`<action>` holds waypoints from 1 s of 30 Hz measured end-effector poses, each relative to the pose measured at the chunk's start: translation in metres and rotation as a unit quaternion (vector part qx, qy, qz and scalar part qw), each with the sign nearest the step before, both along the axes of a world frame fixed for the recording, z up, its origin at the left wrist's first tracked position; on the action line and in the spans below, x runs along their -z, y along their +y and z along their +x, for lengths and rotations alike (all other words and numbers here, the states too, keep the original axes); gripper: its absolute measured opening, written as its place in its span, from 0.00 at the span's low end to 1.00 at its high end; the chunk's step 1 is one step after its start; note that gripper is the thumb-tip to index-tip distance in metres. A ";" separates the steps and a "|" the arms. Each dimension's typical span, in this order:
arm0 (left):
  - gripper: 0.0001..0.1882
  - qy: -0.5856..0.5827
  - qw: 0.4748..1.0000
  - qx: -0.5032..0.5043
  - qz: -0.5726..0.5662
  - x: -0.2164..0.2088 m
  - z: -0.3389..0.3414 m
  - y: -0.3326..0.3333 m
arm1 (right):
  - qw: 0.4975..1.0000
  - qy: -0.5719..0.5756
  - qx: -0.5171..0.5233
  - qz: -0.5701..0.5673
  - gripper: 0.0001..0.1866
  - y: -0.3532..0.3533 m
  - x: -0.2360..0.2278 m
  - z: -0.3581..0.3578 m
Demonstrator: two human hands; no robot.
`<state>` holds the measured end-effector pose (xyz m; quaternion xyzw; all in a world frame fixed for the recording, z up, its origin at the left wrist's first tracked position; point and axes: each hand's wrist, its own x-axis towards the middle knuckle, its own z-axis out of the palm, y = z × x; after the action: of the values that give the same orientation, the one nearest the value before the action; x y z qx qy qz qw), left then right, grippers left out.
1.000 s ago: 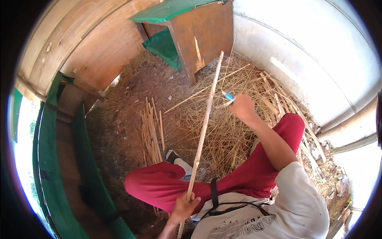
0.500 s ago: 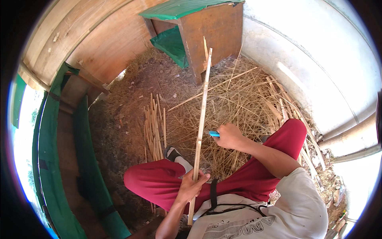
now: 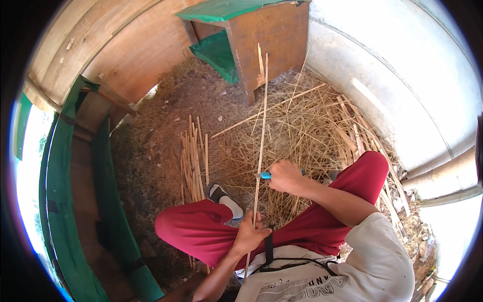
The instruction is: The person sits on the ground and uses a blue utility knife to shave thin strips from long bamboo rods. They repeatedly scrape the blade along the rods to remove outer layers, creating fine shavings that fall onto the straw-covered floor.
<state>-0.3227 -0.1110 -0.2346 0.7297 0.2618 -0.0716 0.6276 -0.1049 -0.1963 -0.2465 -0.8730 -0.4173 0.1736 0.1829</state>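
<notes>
My left hand [image 3: 250, 232] is closed round the lower part of a long, thin bamboo strip [image 3: 262, 128], which rises away from me, narrow edge showing. In my right hand [image 3: 286, 176], closed, is a blue-handled knife [image 3: 264, 175]. Its short blade reaches the strip's right side a little above my left hand; whether it cuts into the strip I cannot tell. The strip's lower end passes beside my lap.
Cut strips [image 3: 193, 151] lie in a pile left of centre. Straw-like shavings [image 3: 297, 131] cover the ground ahead, with longer strips [image 3: 362, 131] along the right wall. A wooden cabinet [image 3: 269, 45] stands at the back, and green-covered shelving [image 3: 113, 201] runs down the left.
The strip has turned in my left hand from its broad face to its narrow edge. My right hand has brought the knife slightly left and down, against the strip.
</notes>
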 end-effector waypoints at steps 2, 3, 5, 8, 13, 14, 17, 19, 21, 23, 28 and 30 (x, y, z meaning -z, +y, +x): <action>0.21 -0.003 0.999 0.008 -0.038 0.006 -0.003 0.002 | 0.999 -0.033 -0.012 0.007 0.06 0.000 0.000 0.001; 0.20 0.010 0.998 0.009 -0.057 0.004 -0.003 0.003 | 0.999 -0.041 -0.014 -0.003 0.06 0.000 0.001 0.000; 0.19 0.030 0.997 0.016 -0.070 0.001 -0.004 0.003 | 0.998 -0.057 -0.017 -0.021 0.07 0.002 0.002 -0.002; 0.17 0.046 0.998 0.033 -0.030 -0.007 -0.006 0.005 | 0.999 -0.040 -0.012 -0.029 0.06 0.008 0.007 -0.003; 0.15 0.067 0.994 0.082 0.018 0.020 -0.040 0.006 | 0.991 -0.005 0.094 -0.100 0.06 0.014 0.012 0.033; 0.16 0.090 0.992 0.087 0.013 0.015 -0.047 0.003 | 0.988 -0.034 0.108 -0.101 0.07 0.002 0.023 0.061; 0.20 0.166 0.981 0.103 0.005 -0.023 -0.079 0.002 | 0.981 -0.064 0.139 -0.117 0.08 -0.011 0.034 0.110; 0.21 0.196 0.973 0.119 -0.006 -0.032 -0.092 0.010 | 0.980 -0.096 0.144 -0.102 0.08 -0.011 0.048 0.117; 0.20 0.190 0.975 0.114 0.015 -0.042 -0.097 0.013 | 0.978 -0.104 0.150 -0.100 0.08 -0.010 0.061 0.114; 0.18 0.197 0.970 0.133 0.038 -0.055 -0.103 0.015 | 0.976 -0.088 0.170 -0.100 0.08 -0.002 0.067 0.109; 0.11 0.161 0.969 0.174 0.066 -0.054 -0.171 0.029 | 0.940 -0.047 0.320 -0.106 0.09 -0.072 0.079 0.178; 0.11 0.168 0.971 0.142 0.093 -0.059 -0.166 0.029 | 0.933 -0.059 0.339 -0.103 0.08 -0.061 0.077 0.174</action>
<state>-0.4887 -0.0823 -0.1757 0.7919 0.2623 -0.2572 0.4878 0.0688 -0.2573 -0.3235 -0.9853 -0.0865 0.0920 0.1150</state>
